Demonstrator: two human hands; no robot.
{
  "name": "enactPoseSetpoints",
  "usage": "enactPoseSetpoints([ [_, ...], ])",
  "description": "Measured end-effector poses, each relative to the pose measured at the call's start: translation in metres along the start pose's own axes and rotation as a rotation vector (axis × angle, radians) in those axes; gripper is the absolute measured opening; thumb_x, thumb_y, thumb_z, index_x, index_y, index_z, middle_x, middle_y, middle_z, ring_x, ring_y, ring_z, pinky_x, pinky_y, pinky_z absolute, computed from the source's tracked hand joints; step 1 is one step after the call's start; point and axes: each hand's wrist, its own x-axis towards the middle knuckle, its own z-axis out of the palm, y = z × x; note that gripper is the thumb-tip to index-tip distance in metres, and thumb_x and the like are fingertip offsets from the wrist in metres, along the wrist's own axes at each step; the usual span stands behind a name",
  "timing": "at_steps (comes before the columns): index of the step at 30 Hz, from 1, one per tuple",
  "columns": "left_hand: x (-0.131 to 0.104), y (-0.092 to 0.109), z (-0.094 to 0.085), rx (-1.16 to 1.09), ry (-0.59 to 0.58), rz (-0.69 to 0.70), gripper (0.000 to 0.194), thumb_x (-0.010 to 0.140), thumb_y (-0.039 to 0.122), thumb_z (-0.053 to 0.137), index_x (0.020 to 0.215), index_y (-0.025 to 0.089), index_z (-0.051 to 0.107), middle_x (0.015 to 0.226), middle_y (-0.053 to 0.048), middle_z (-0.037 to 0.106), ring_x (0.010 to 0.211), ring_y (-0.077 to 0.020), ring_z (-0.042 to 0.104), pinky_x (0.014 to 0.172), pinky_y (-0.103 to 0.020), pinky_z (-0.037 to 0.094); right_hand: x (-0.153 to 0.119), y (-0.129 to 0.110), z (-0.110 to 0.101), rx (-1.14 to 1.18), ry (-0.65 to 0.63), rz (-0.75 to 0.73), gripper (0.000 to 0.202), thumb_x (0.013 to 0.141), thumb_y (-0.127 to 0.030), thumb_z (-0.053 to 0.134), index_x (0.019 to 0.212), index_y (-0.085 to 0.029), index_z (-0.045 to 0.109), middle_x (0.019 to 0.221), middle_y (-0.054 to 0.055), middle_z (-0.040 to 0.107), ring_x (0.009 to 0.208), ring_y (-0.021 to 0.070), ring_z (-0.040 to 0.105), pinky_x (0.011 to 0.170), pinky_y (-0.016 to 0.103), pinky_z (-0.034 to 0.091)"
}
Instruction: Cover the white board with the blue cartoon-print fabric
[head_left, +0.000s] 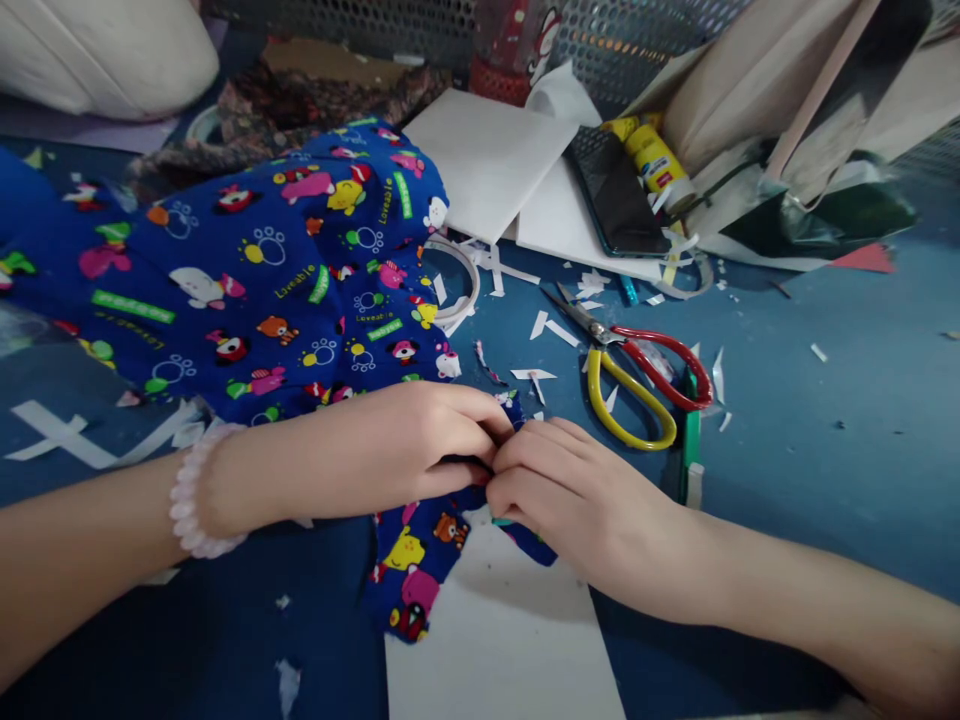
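Note:
My left hand point(442, 435), with a pale beaded bracelet point(199, 490) at its wrist, is closed on the blue cartoon-print fabric point(277, 280). Fingers pinched, my right hand point(577, 495) meets it at the same spot and grips the cloth too. The pinched fold itself is mostly hidden by the fingers. Most of the fabric spreads to the upper left, while a narrow part point(416, 570) hangs down over a white board point(510, 640) below my hands. Scissors point(611, 340) with one red and one yellow handle lie partly spread beyond my right hand.
A green-handled tool point(689, 440) lies beside the scissors. Paper scraps point(555, 328) and a tape roll point(459, 285) are scattered around. Farther back are white boards point(487, 150), a phone point(619, 195), a yellow glue tube point(660, 165), a bag point(750, 100) and a perforated metal panel point(360, 25).

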Motion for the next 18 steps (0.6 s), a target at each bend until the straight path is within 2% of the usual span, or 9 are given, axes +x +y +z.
enactPoseSetpoints([
  [3, -0.001, 0.000, 0.001, -0.017, -0.006, -0.005, 0.013, 0.089, 0.005, 0.060, 0.090, 0.014, 0.070, 0.104, -0.003, 0.069, 0.094, -0.0115, 0.066, 0.084, -0.016, 0.049, -0.003, -0.003, -0.005, -0.015, -0.006, -0.003, 0.032, 0.102, -0.013, 0.033, 0.084, -0.015, 0.060, 0.085, 0.005, 0.061, 0.078, 0.0162, 0.050, 0.072, 0.030, 0.039],
  [6, -0.002, 0.002, 0.001, 0.011, 0.000, -0.011, 0.013, 0.089, 0.008, 0.060, 0.093, 0.015, 0.070, 0.106, -0.003, 0.067, 0.096, -0.0123, 0.064, 0.088, -0.018, 0.048, -0.009, -0.011, -0.009, -0.152, -0.048, -0.026, 0.029, 0.100, -0.021, 0.039, 0.082, -0.015, 0.060, 0.083, 0.006, 0.060, 0.077, 0.0195, 0.049, 0.069, 0.034, 0.036],
  [10, -0.005, 0.008, -0.004, 0.143, -0.023, -0.073, 0.015, 0.089, 0.011, 0.061, 0.100, 0.018, 0.069, 0.102, -0.002, 0.063, 0.089, -0.0138, 0.062, 0.077, -0.022, 0.047, -0.013, -0.019, -0.009, -0.350, -0.107, -0.098, 0.014, 0.091, -0.017, 0.049, 0.081, -0.016, 0.060, 0.074, 0.003, 0.055, 0.070, 0.0204, 0.043, 0.064, 0.036, 0.028],
  [14, -0.008, 0.012, -0.009, 0.262, -0.059, -0.054, 0.014, 0.090, 0.013, 0.060, 0.100, 0.019, 0.068, 0.091, 0.000, 0.065, 0.084, -0.0157, 0.062, 0.074, -0.025, 0.045, -0.013, -0.020, -0.009, -0.396, -0.156, -0.109, 0.008, 0.087, -0.015, 0.052, 0.082, -0.017, 0.058, 0.075, 0.003, 0.054, 0.070, 0.0203, 0.042, 0.063, 0.035, 0.025],
  [18, -0.018, 0.017, -0.008, 0.299, -0.056, -0.191, 0.011, 0.093, 0.019, 0.055, 0.095, 0.022, 0.066, 0.085, 0.002, 0.067, 0.073, -0.0145, 0.062, 0.065, -0.026, 0.042, -0.013, -0.015, -0.011, -0.404, -0.189, -0.093, 0.008, 0.086, -0.013, 0.053, 0.081, -0.017, 0.057, 0.074, 0.003, 0.054, 0.071, 0.0196, 0.042, 0.064, 0.034, 0.024],
])
